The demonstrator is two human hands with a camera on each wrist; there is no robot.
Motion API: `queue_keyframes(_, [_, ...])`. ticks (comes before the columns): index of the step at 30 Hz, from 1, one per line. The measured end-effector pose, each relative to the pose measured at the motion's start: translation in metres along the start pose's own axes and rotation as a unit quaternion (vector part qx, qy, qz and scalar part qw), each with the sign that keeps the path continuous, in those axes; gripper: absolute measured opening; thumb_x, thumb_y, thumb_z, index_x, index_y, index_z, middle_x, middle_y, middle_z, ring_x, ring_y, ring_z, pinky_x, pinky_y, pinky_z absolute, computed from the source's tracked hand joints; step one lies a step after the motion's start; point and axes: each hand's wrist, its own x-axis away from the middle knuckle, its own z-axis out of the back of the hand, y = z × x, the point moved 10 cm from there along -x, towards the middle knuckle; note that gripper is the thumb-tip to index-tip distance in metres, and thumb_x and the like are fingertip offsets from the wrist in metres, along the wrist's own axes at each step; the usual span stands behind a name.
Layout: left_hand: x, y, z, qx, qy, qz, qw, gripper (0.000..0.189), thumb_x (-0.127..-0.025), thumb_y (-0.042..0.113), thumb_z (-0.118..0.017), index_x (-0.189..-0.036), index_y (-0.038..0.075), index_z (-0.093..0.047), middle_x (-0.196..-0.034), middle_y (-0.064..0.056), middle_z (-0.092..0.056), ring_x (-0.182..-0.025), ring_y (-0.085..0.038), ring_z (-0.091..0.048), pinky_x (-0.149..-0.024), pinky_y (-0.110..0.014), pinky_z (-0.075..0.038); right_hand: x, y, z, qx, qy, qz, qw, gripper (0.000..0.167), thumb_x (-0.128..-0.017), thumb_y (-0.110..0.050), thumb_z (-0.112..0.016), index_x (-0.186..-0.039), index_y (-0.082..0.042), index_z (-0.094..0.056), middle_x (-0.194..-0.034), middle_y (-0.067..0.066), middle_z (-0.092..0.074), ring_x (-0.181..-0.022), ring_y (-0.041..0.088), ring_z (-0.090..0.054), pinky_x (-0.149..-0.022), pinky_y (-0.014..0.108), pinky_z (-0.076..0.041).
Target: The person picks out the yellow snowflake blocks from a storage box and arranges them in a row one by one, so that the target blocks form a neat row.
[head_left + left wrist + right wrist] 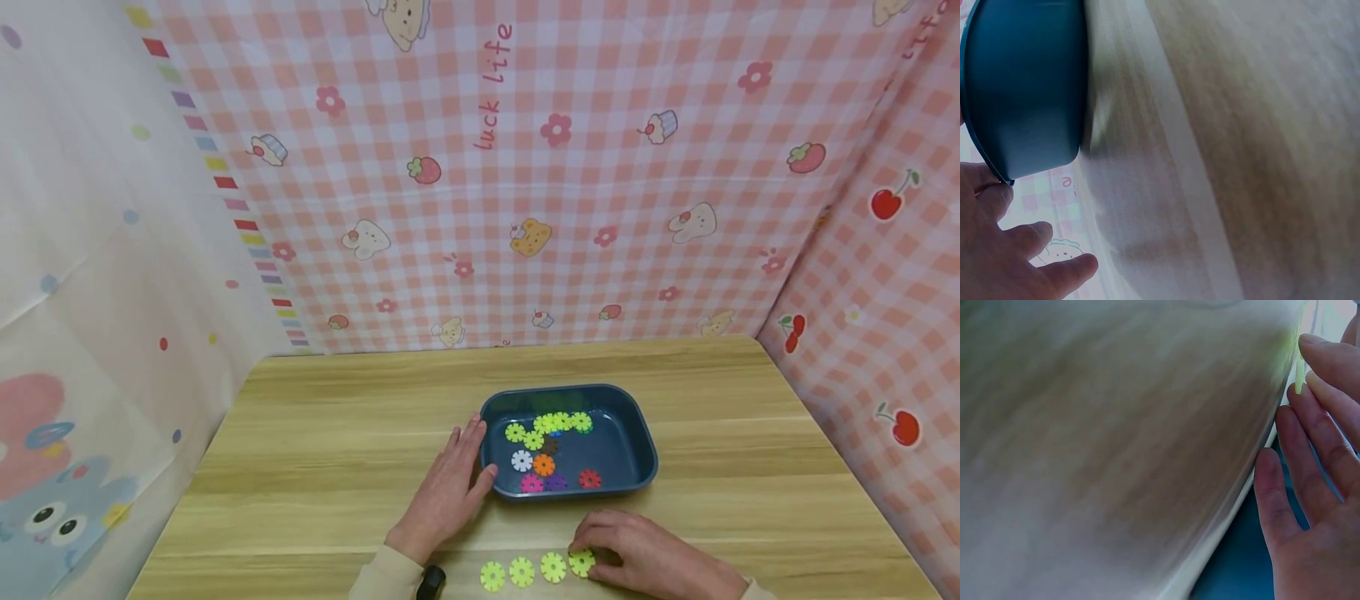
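Observation:
My right hand (637, 550) pinches a yellow-green notched plastic disc (582, 563) between thumb and fingers, low over the table at the right end of a row. In the right wrist view the disc's thin edge (1299, 376) shows between thumb and fingertips. Three matching discs (522, 572) lie spaced out to its left. Behind the row stands a dark blue tray (615, 454), holding several yellow-green discs (533, 440) plus white, orange, pink, purple, brown and red ones. My left hand (447, 485) rests against the tray's left side, its fingers (997, 195) right at the rim.
Everything stands on a wood-grain table (337, 433). A pink checked cloth (465, 208) hangs behind it, with more patterned cloth at both sides. A black band (431, 582) is on the left wrist.

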Motion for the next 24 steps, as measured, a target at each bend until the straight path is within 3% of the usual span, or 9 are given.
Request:
queue_keyframes(7, [0.001, 0.0, -0.001, -0.003, -0.002, 0.001, 1.0, 0.065, -0.109, 0.038, -0.048, -0.165, 0.01, -0.028, -0.172, -0.007, -0.02, -0.155, -0.04, -0.021, -0.12, -0.062, -0.03, 0.004, -0.005, 0.003, 0.002, 0.005, 0.015, 0.9999, 0.031, -0.101, -0.044, -0.066, -0.129, -0.031, -0.07, -0.122, -0.019, -0.063, -0.105, 0.001, -0.057, -0.094, 0.029, -0.057])
queue_keyframes(14, [0.0, -0.002, 0.0, -0.001, -0.003, 0.009, 1.0, 0.066, -0.109, 0.04, -0.048, -0.165, 0.012, -0.027, -0.172, -0.004, -0.019, -0.156, -0.038, -0.021, -0.121, -0.061, -0.029, 0.003, -0.016, 0.017, -0.046, 0.013, 0.002, 0.9989, 0.028, -0.103, -0.037, -0.065, -0.129, -0.027, -0.071, -0.121, -0.015, -0.065, -0.102, 0.002, -0.06, -0.089, 0.024, -0.057])
queue_keyframes(18, [0.001, -0.001, 0.001, 0.001, -0.002, 0.006, 1.0, 0.066, -0.109, 0.04, -0.049, -0.165, 0.012, -0.027, -0.172, -0.005, -0.019, -0.155, -0.039, -0.021, -0.121, -0.061, -0.03, 0.003, -0.033, 0.041, -0.003, 0.076, 0.036, 0.9965, 0.023, -0.101, -0.027, -0.069, -0.123, -0.022, -0.074, -0.119, -0.011, -0.068, -0.104, 0.005, -0.064, -0.089, 0.027, -0.059])
queue_keyframes(24, [0.001, -0.001, 0.0, -0.002, -0.003, 0.004, 1.0, 0.066, -0.109, 0.042, -0.047, -0.165, 0.012, -0.027, -0.172, -0.004, -0.019, -0.155, -0.039, -0.022, -0.12, -0.062, -0.031, 0.004, -0.056, 0.082, 0.051, 0.19, 0.108, 0.9746, 0.022, -0.096, -0.017, -0.076, -0.118, -0.022, -0.075, -0.114, -0.008, -0.071, -0.102, 0.009, -0.067, -0.084, 0.028, -0.062])
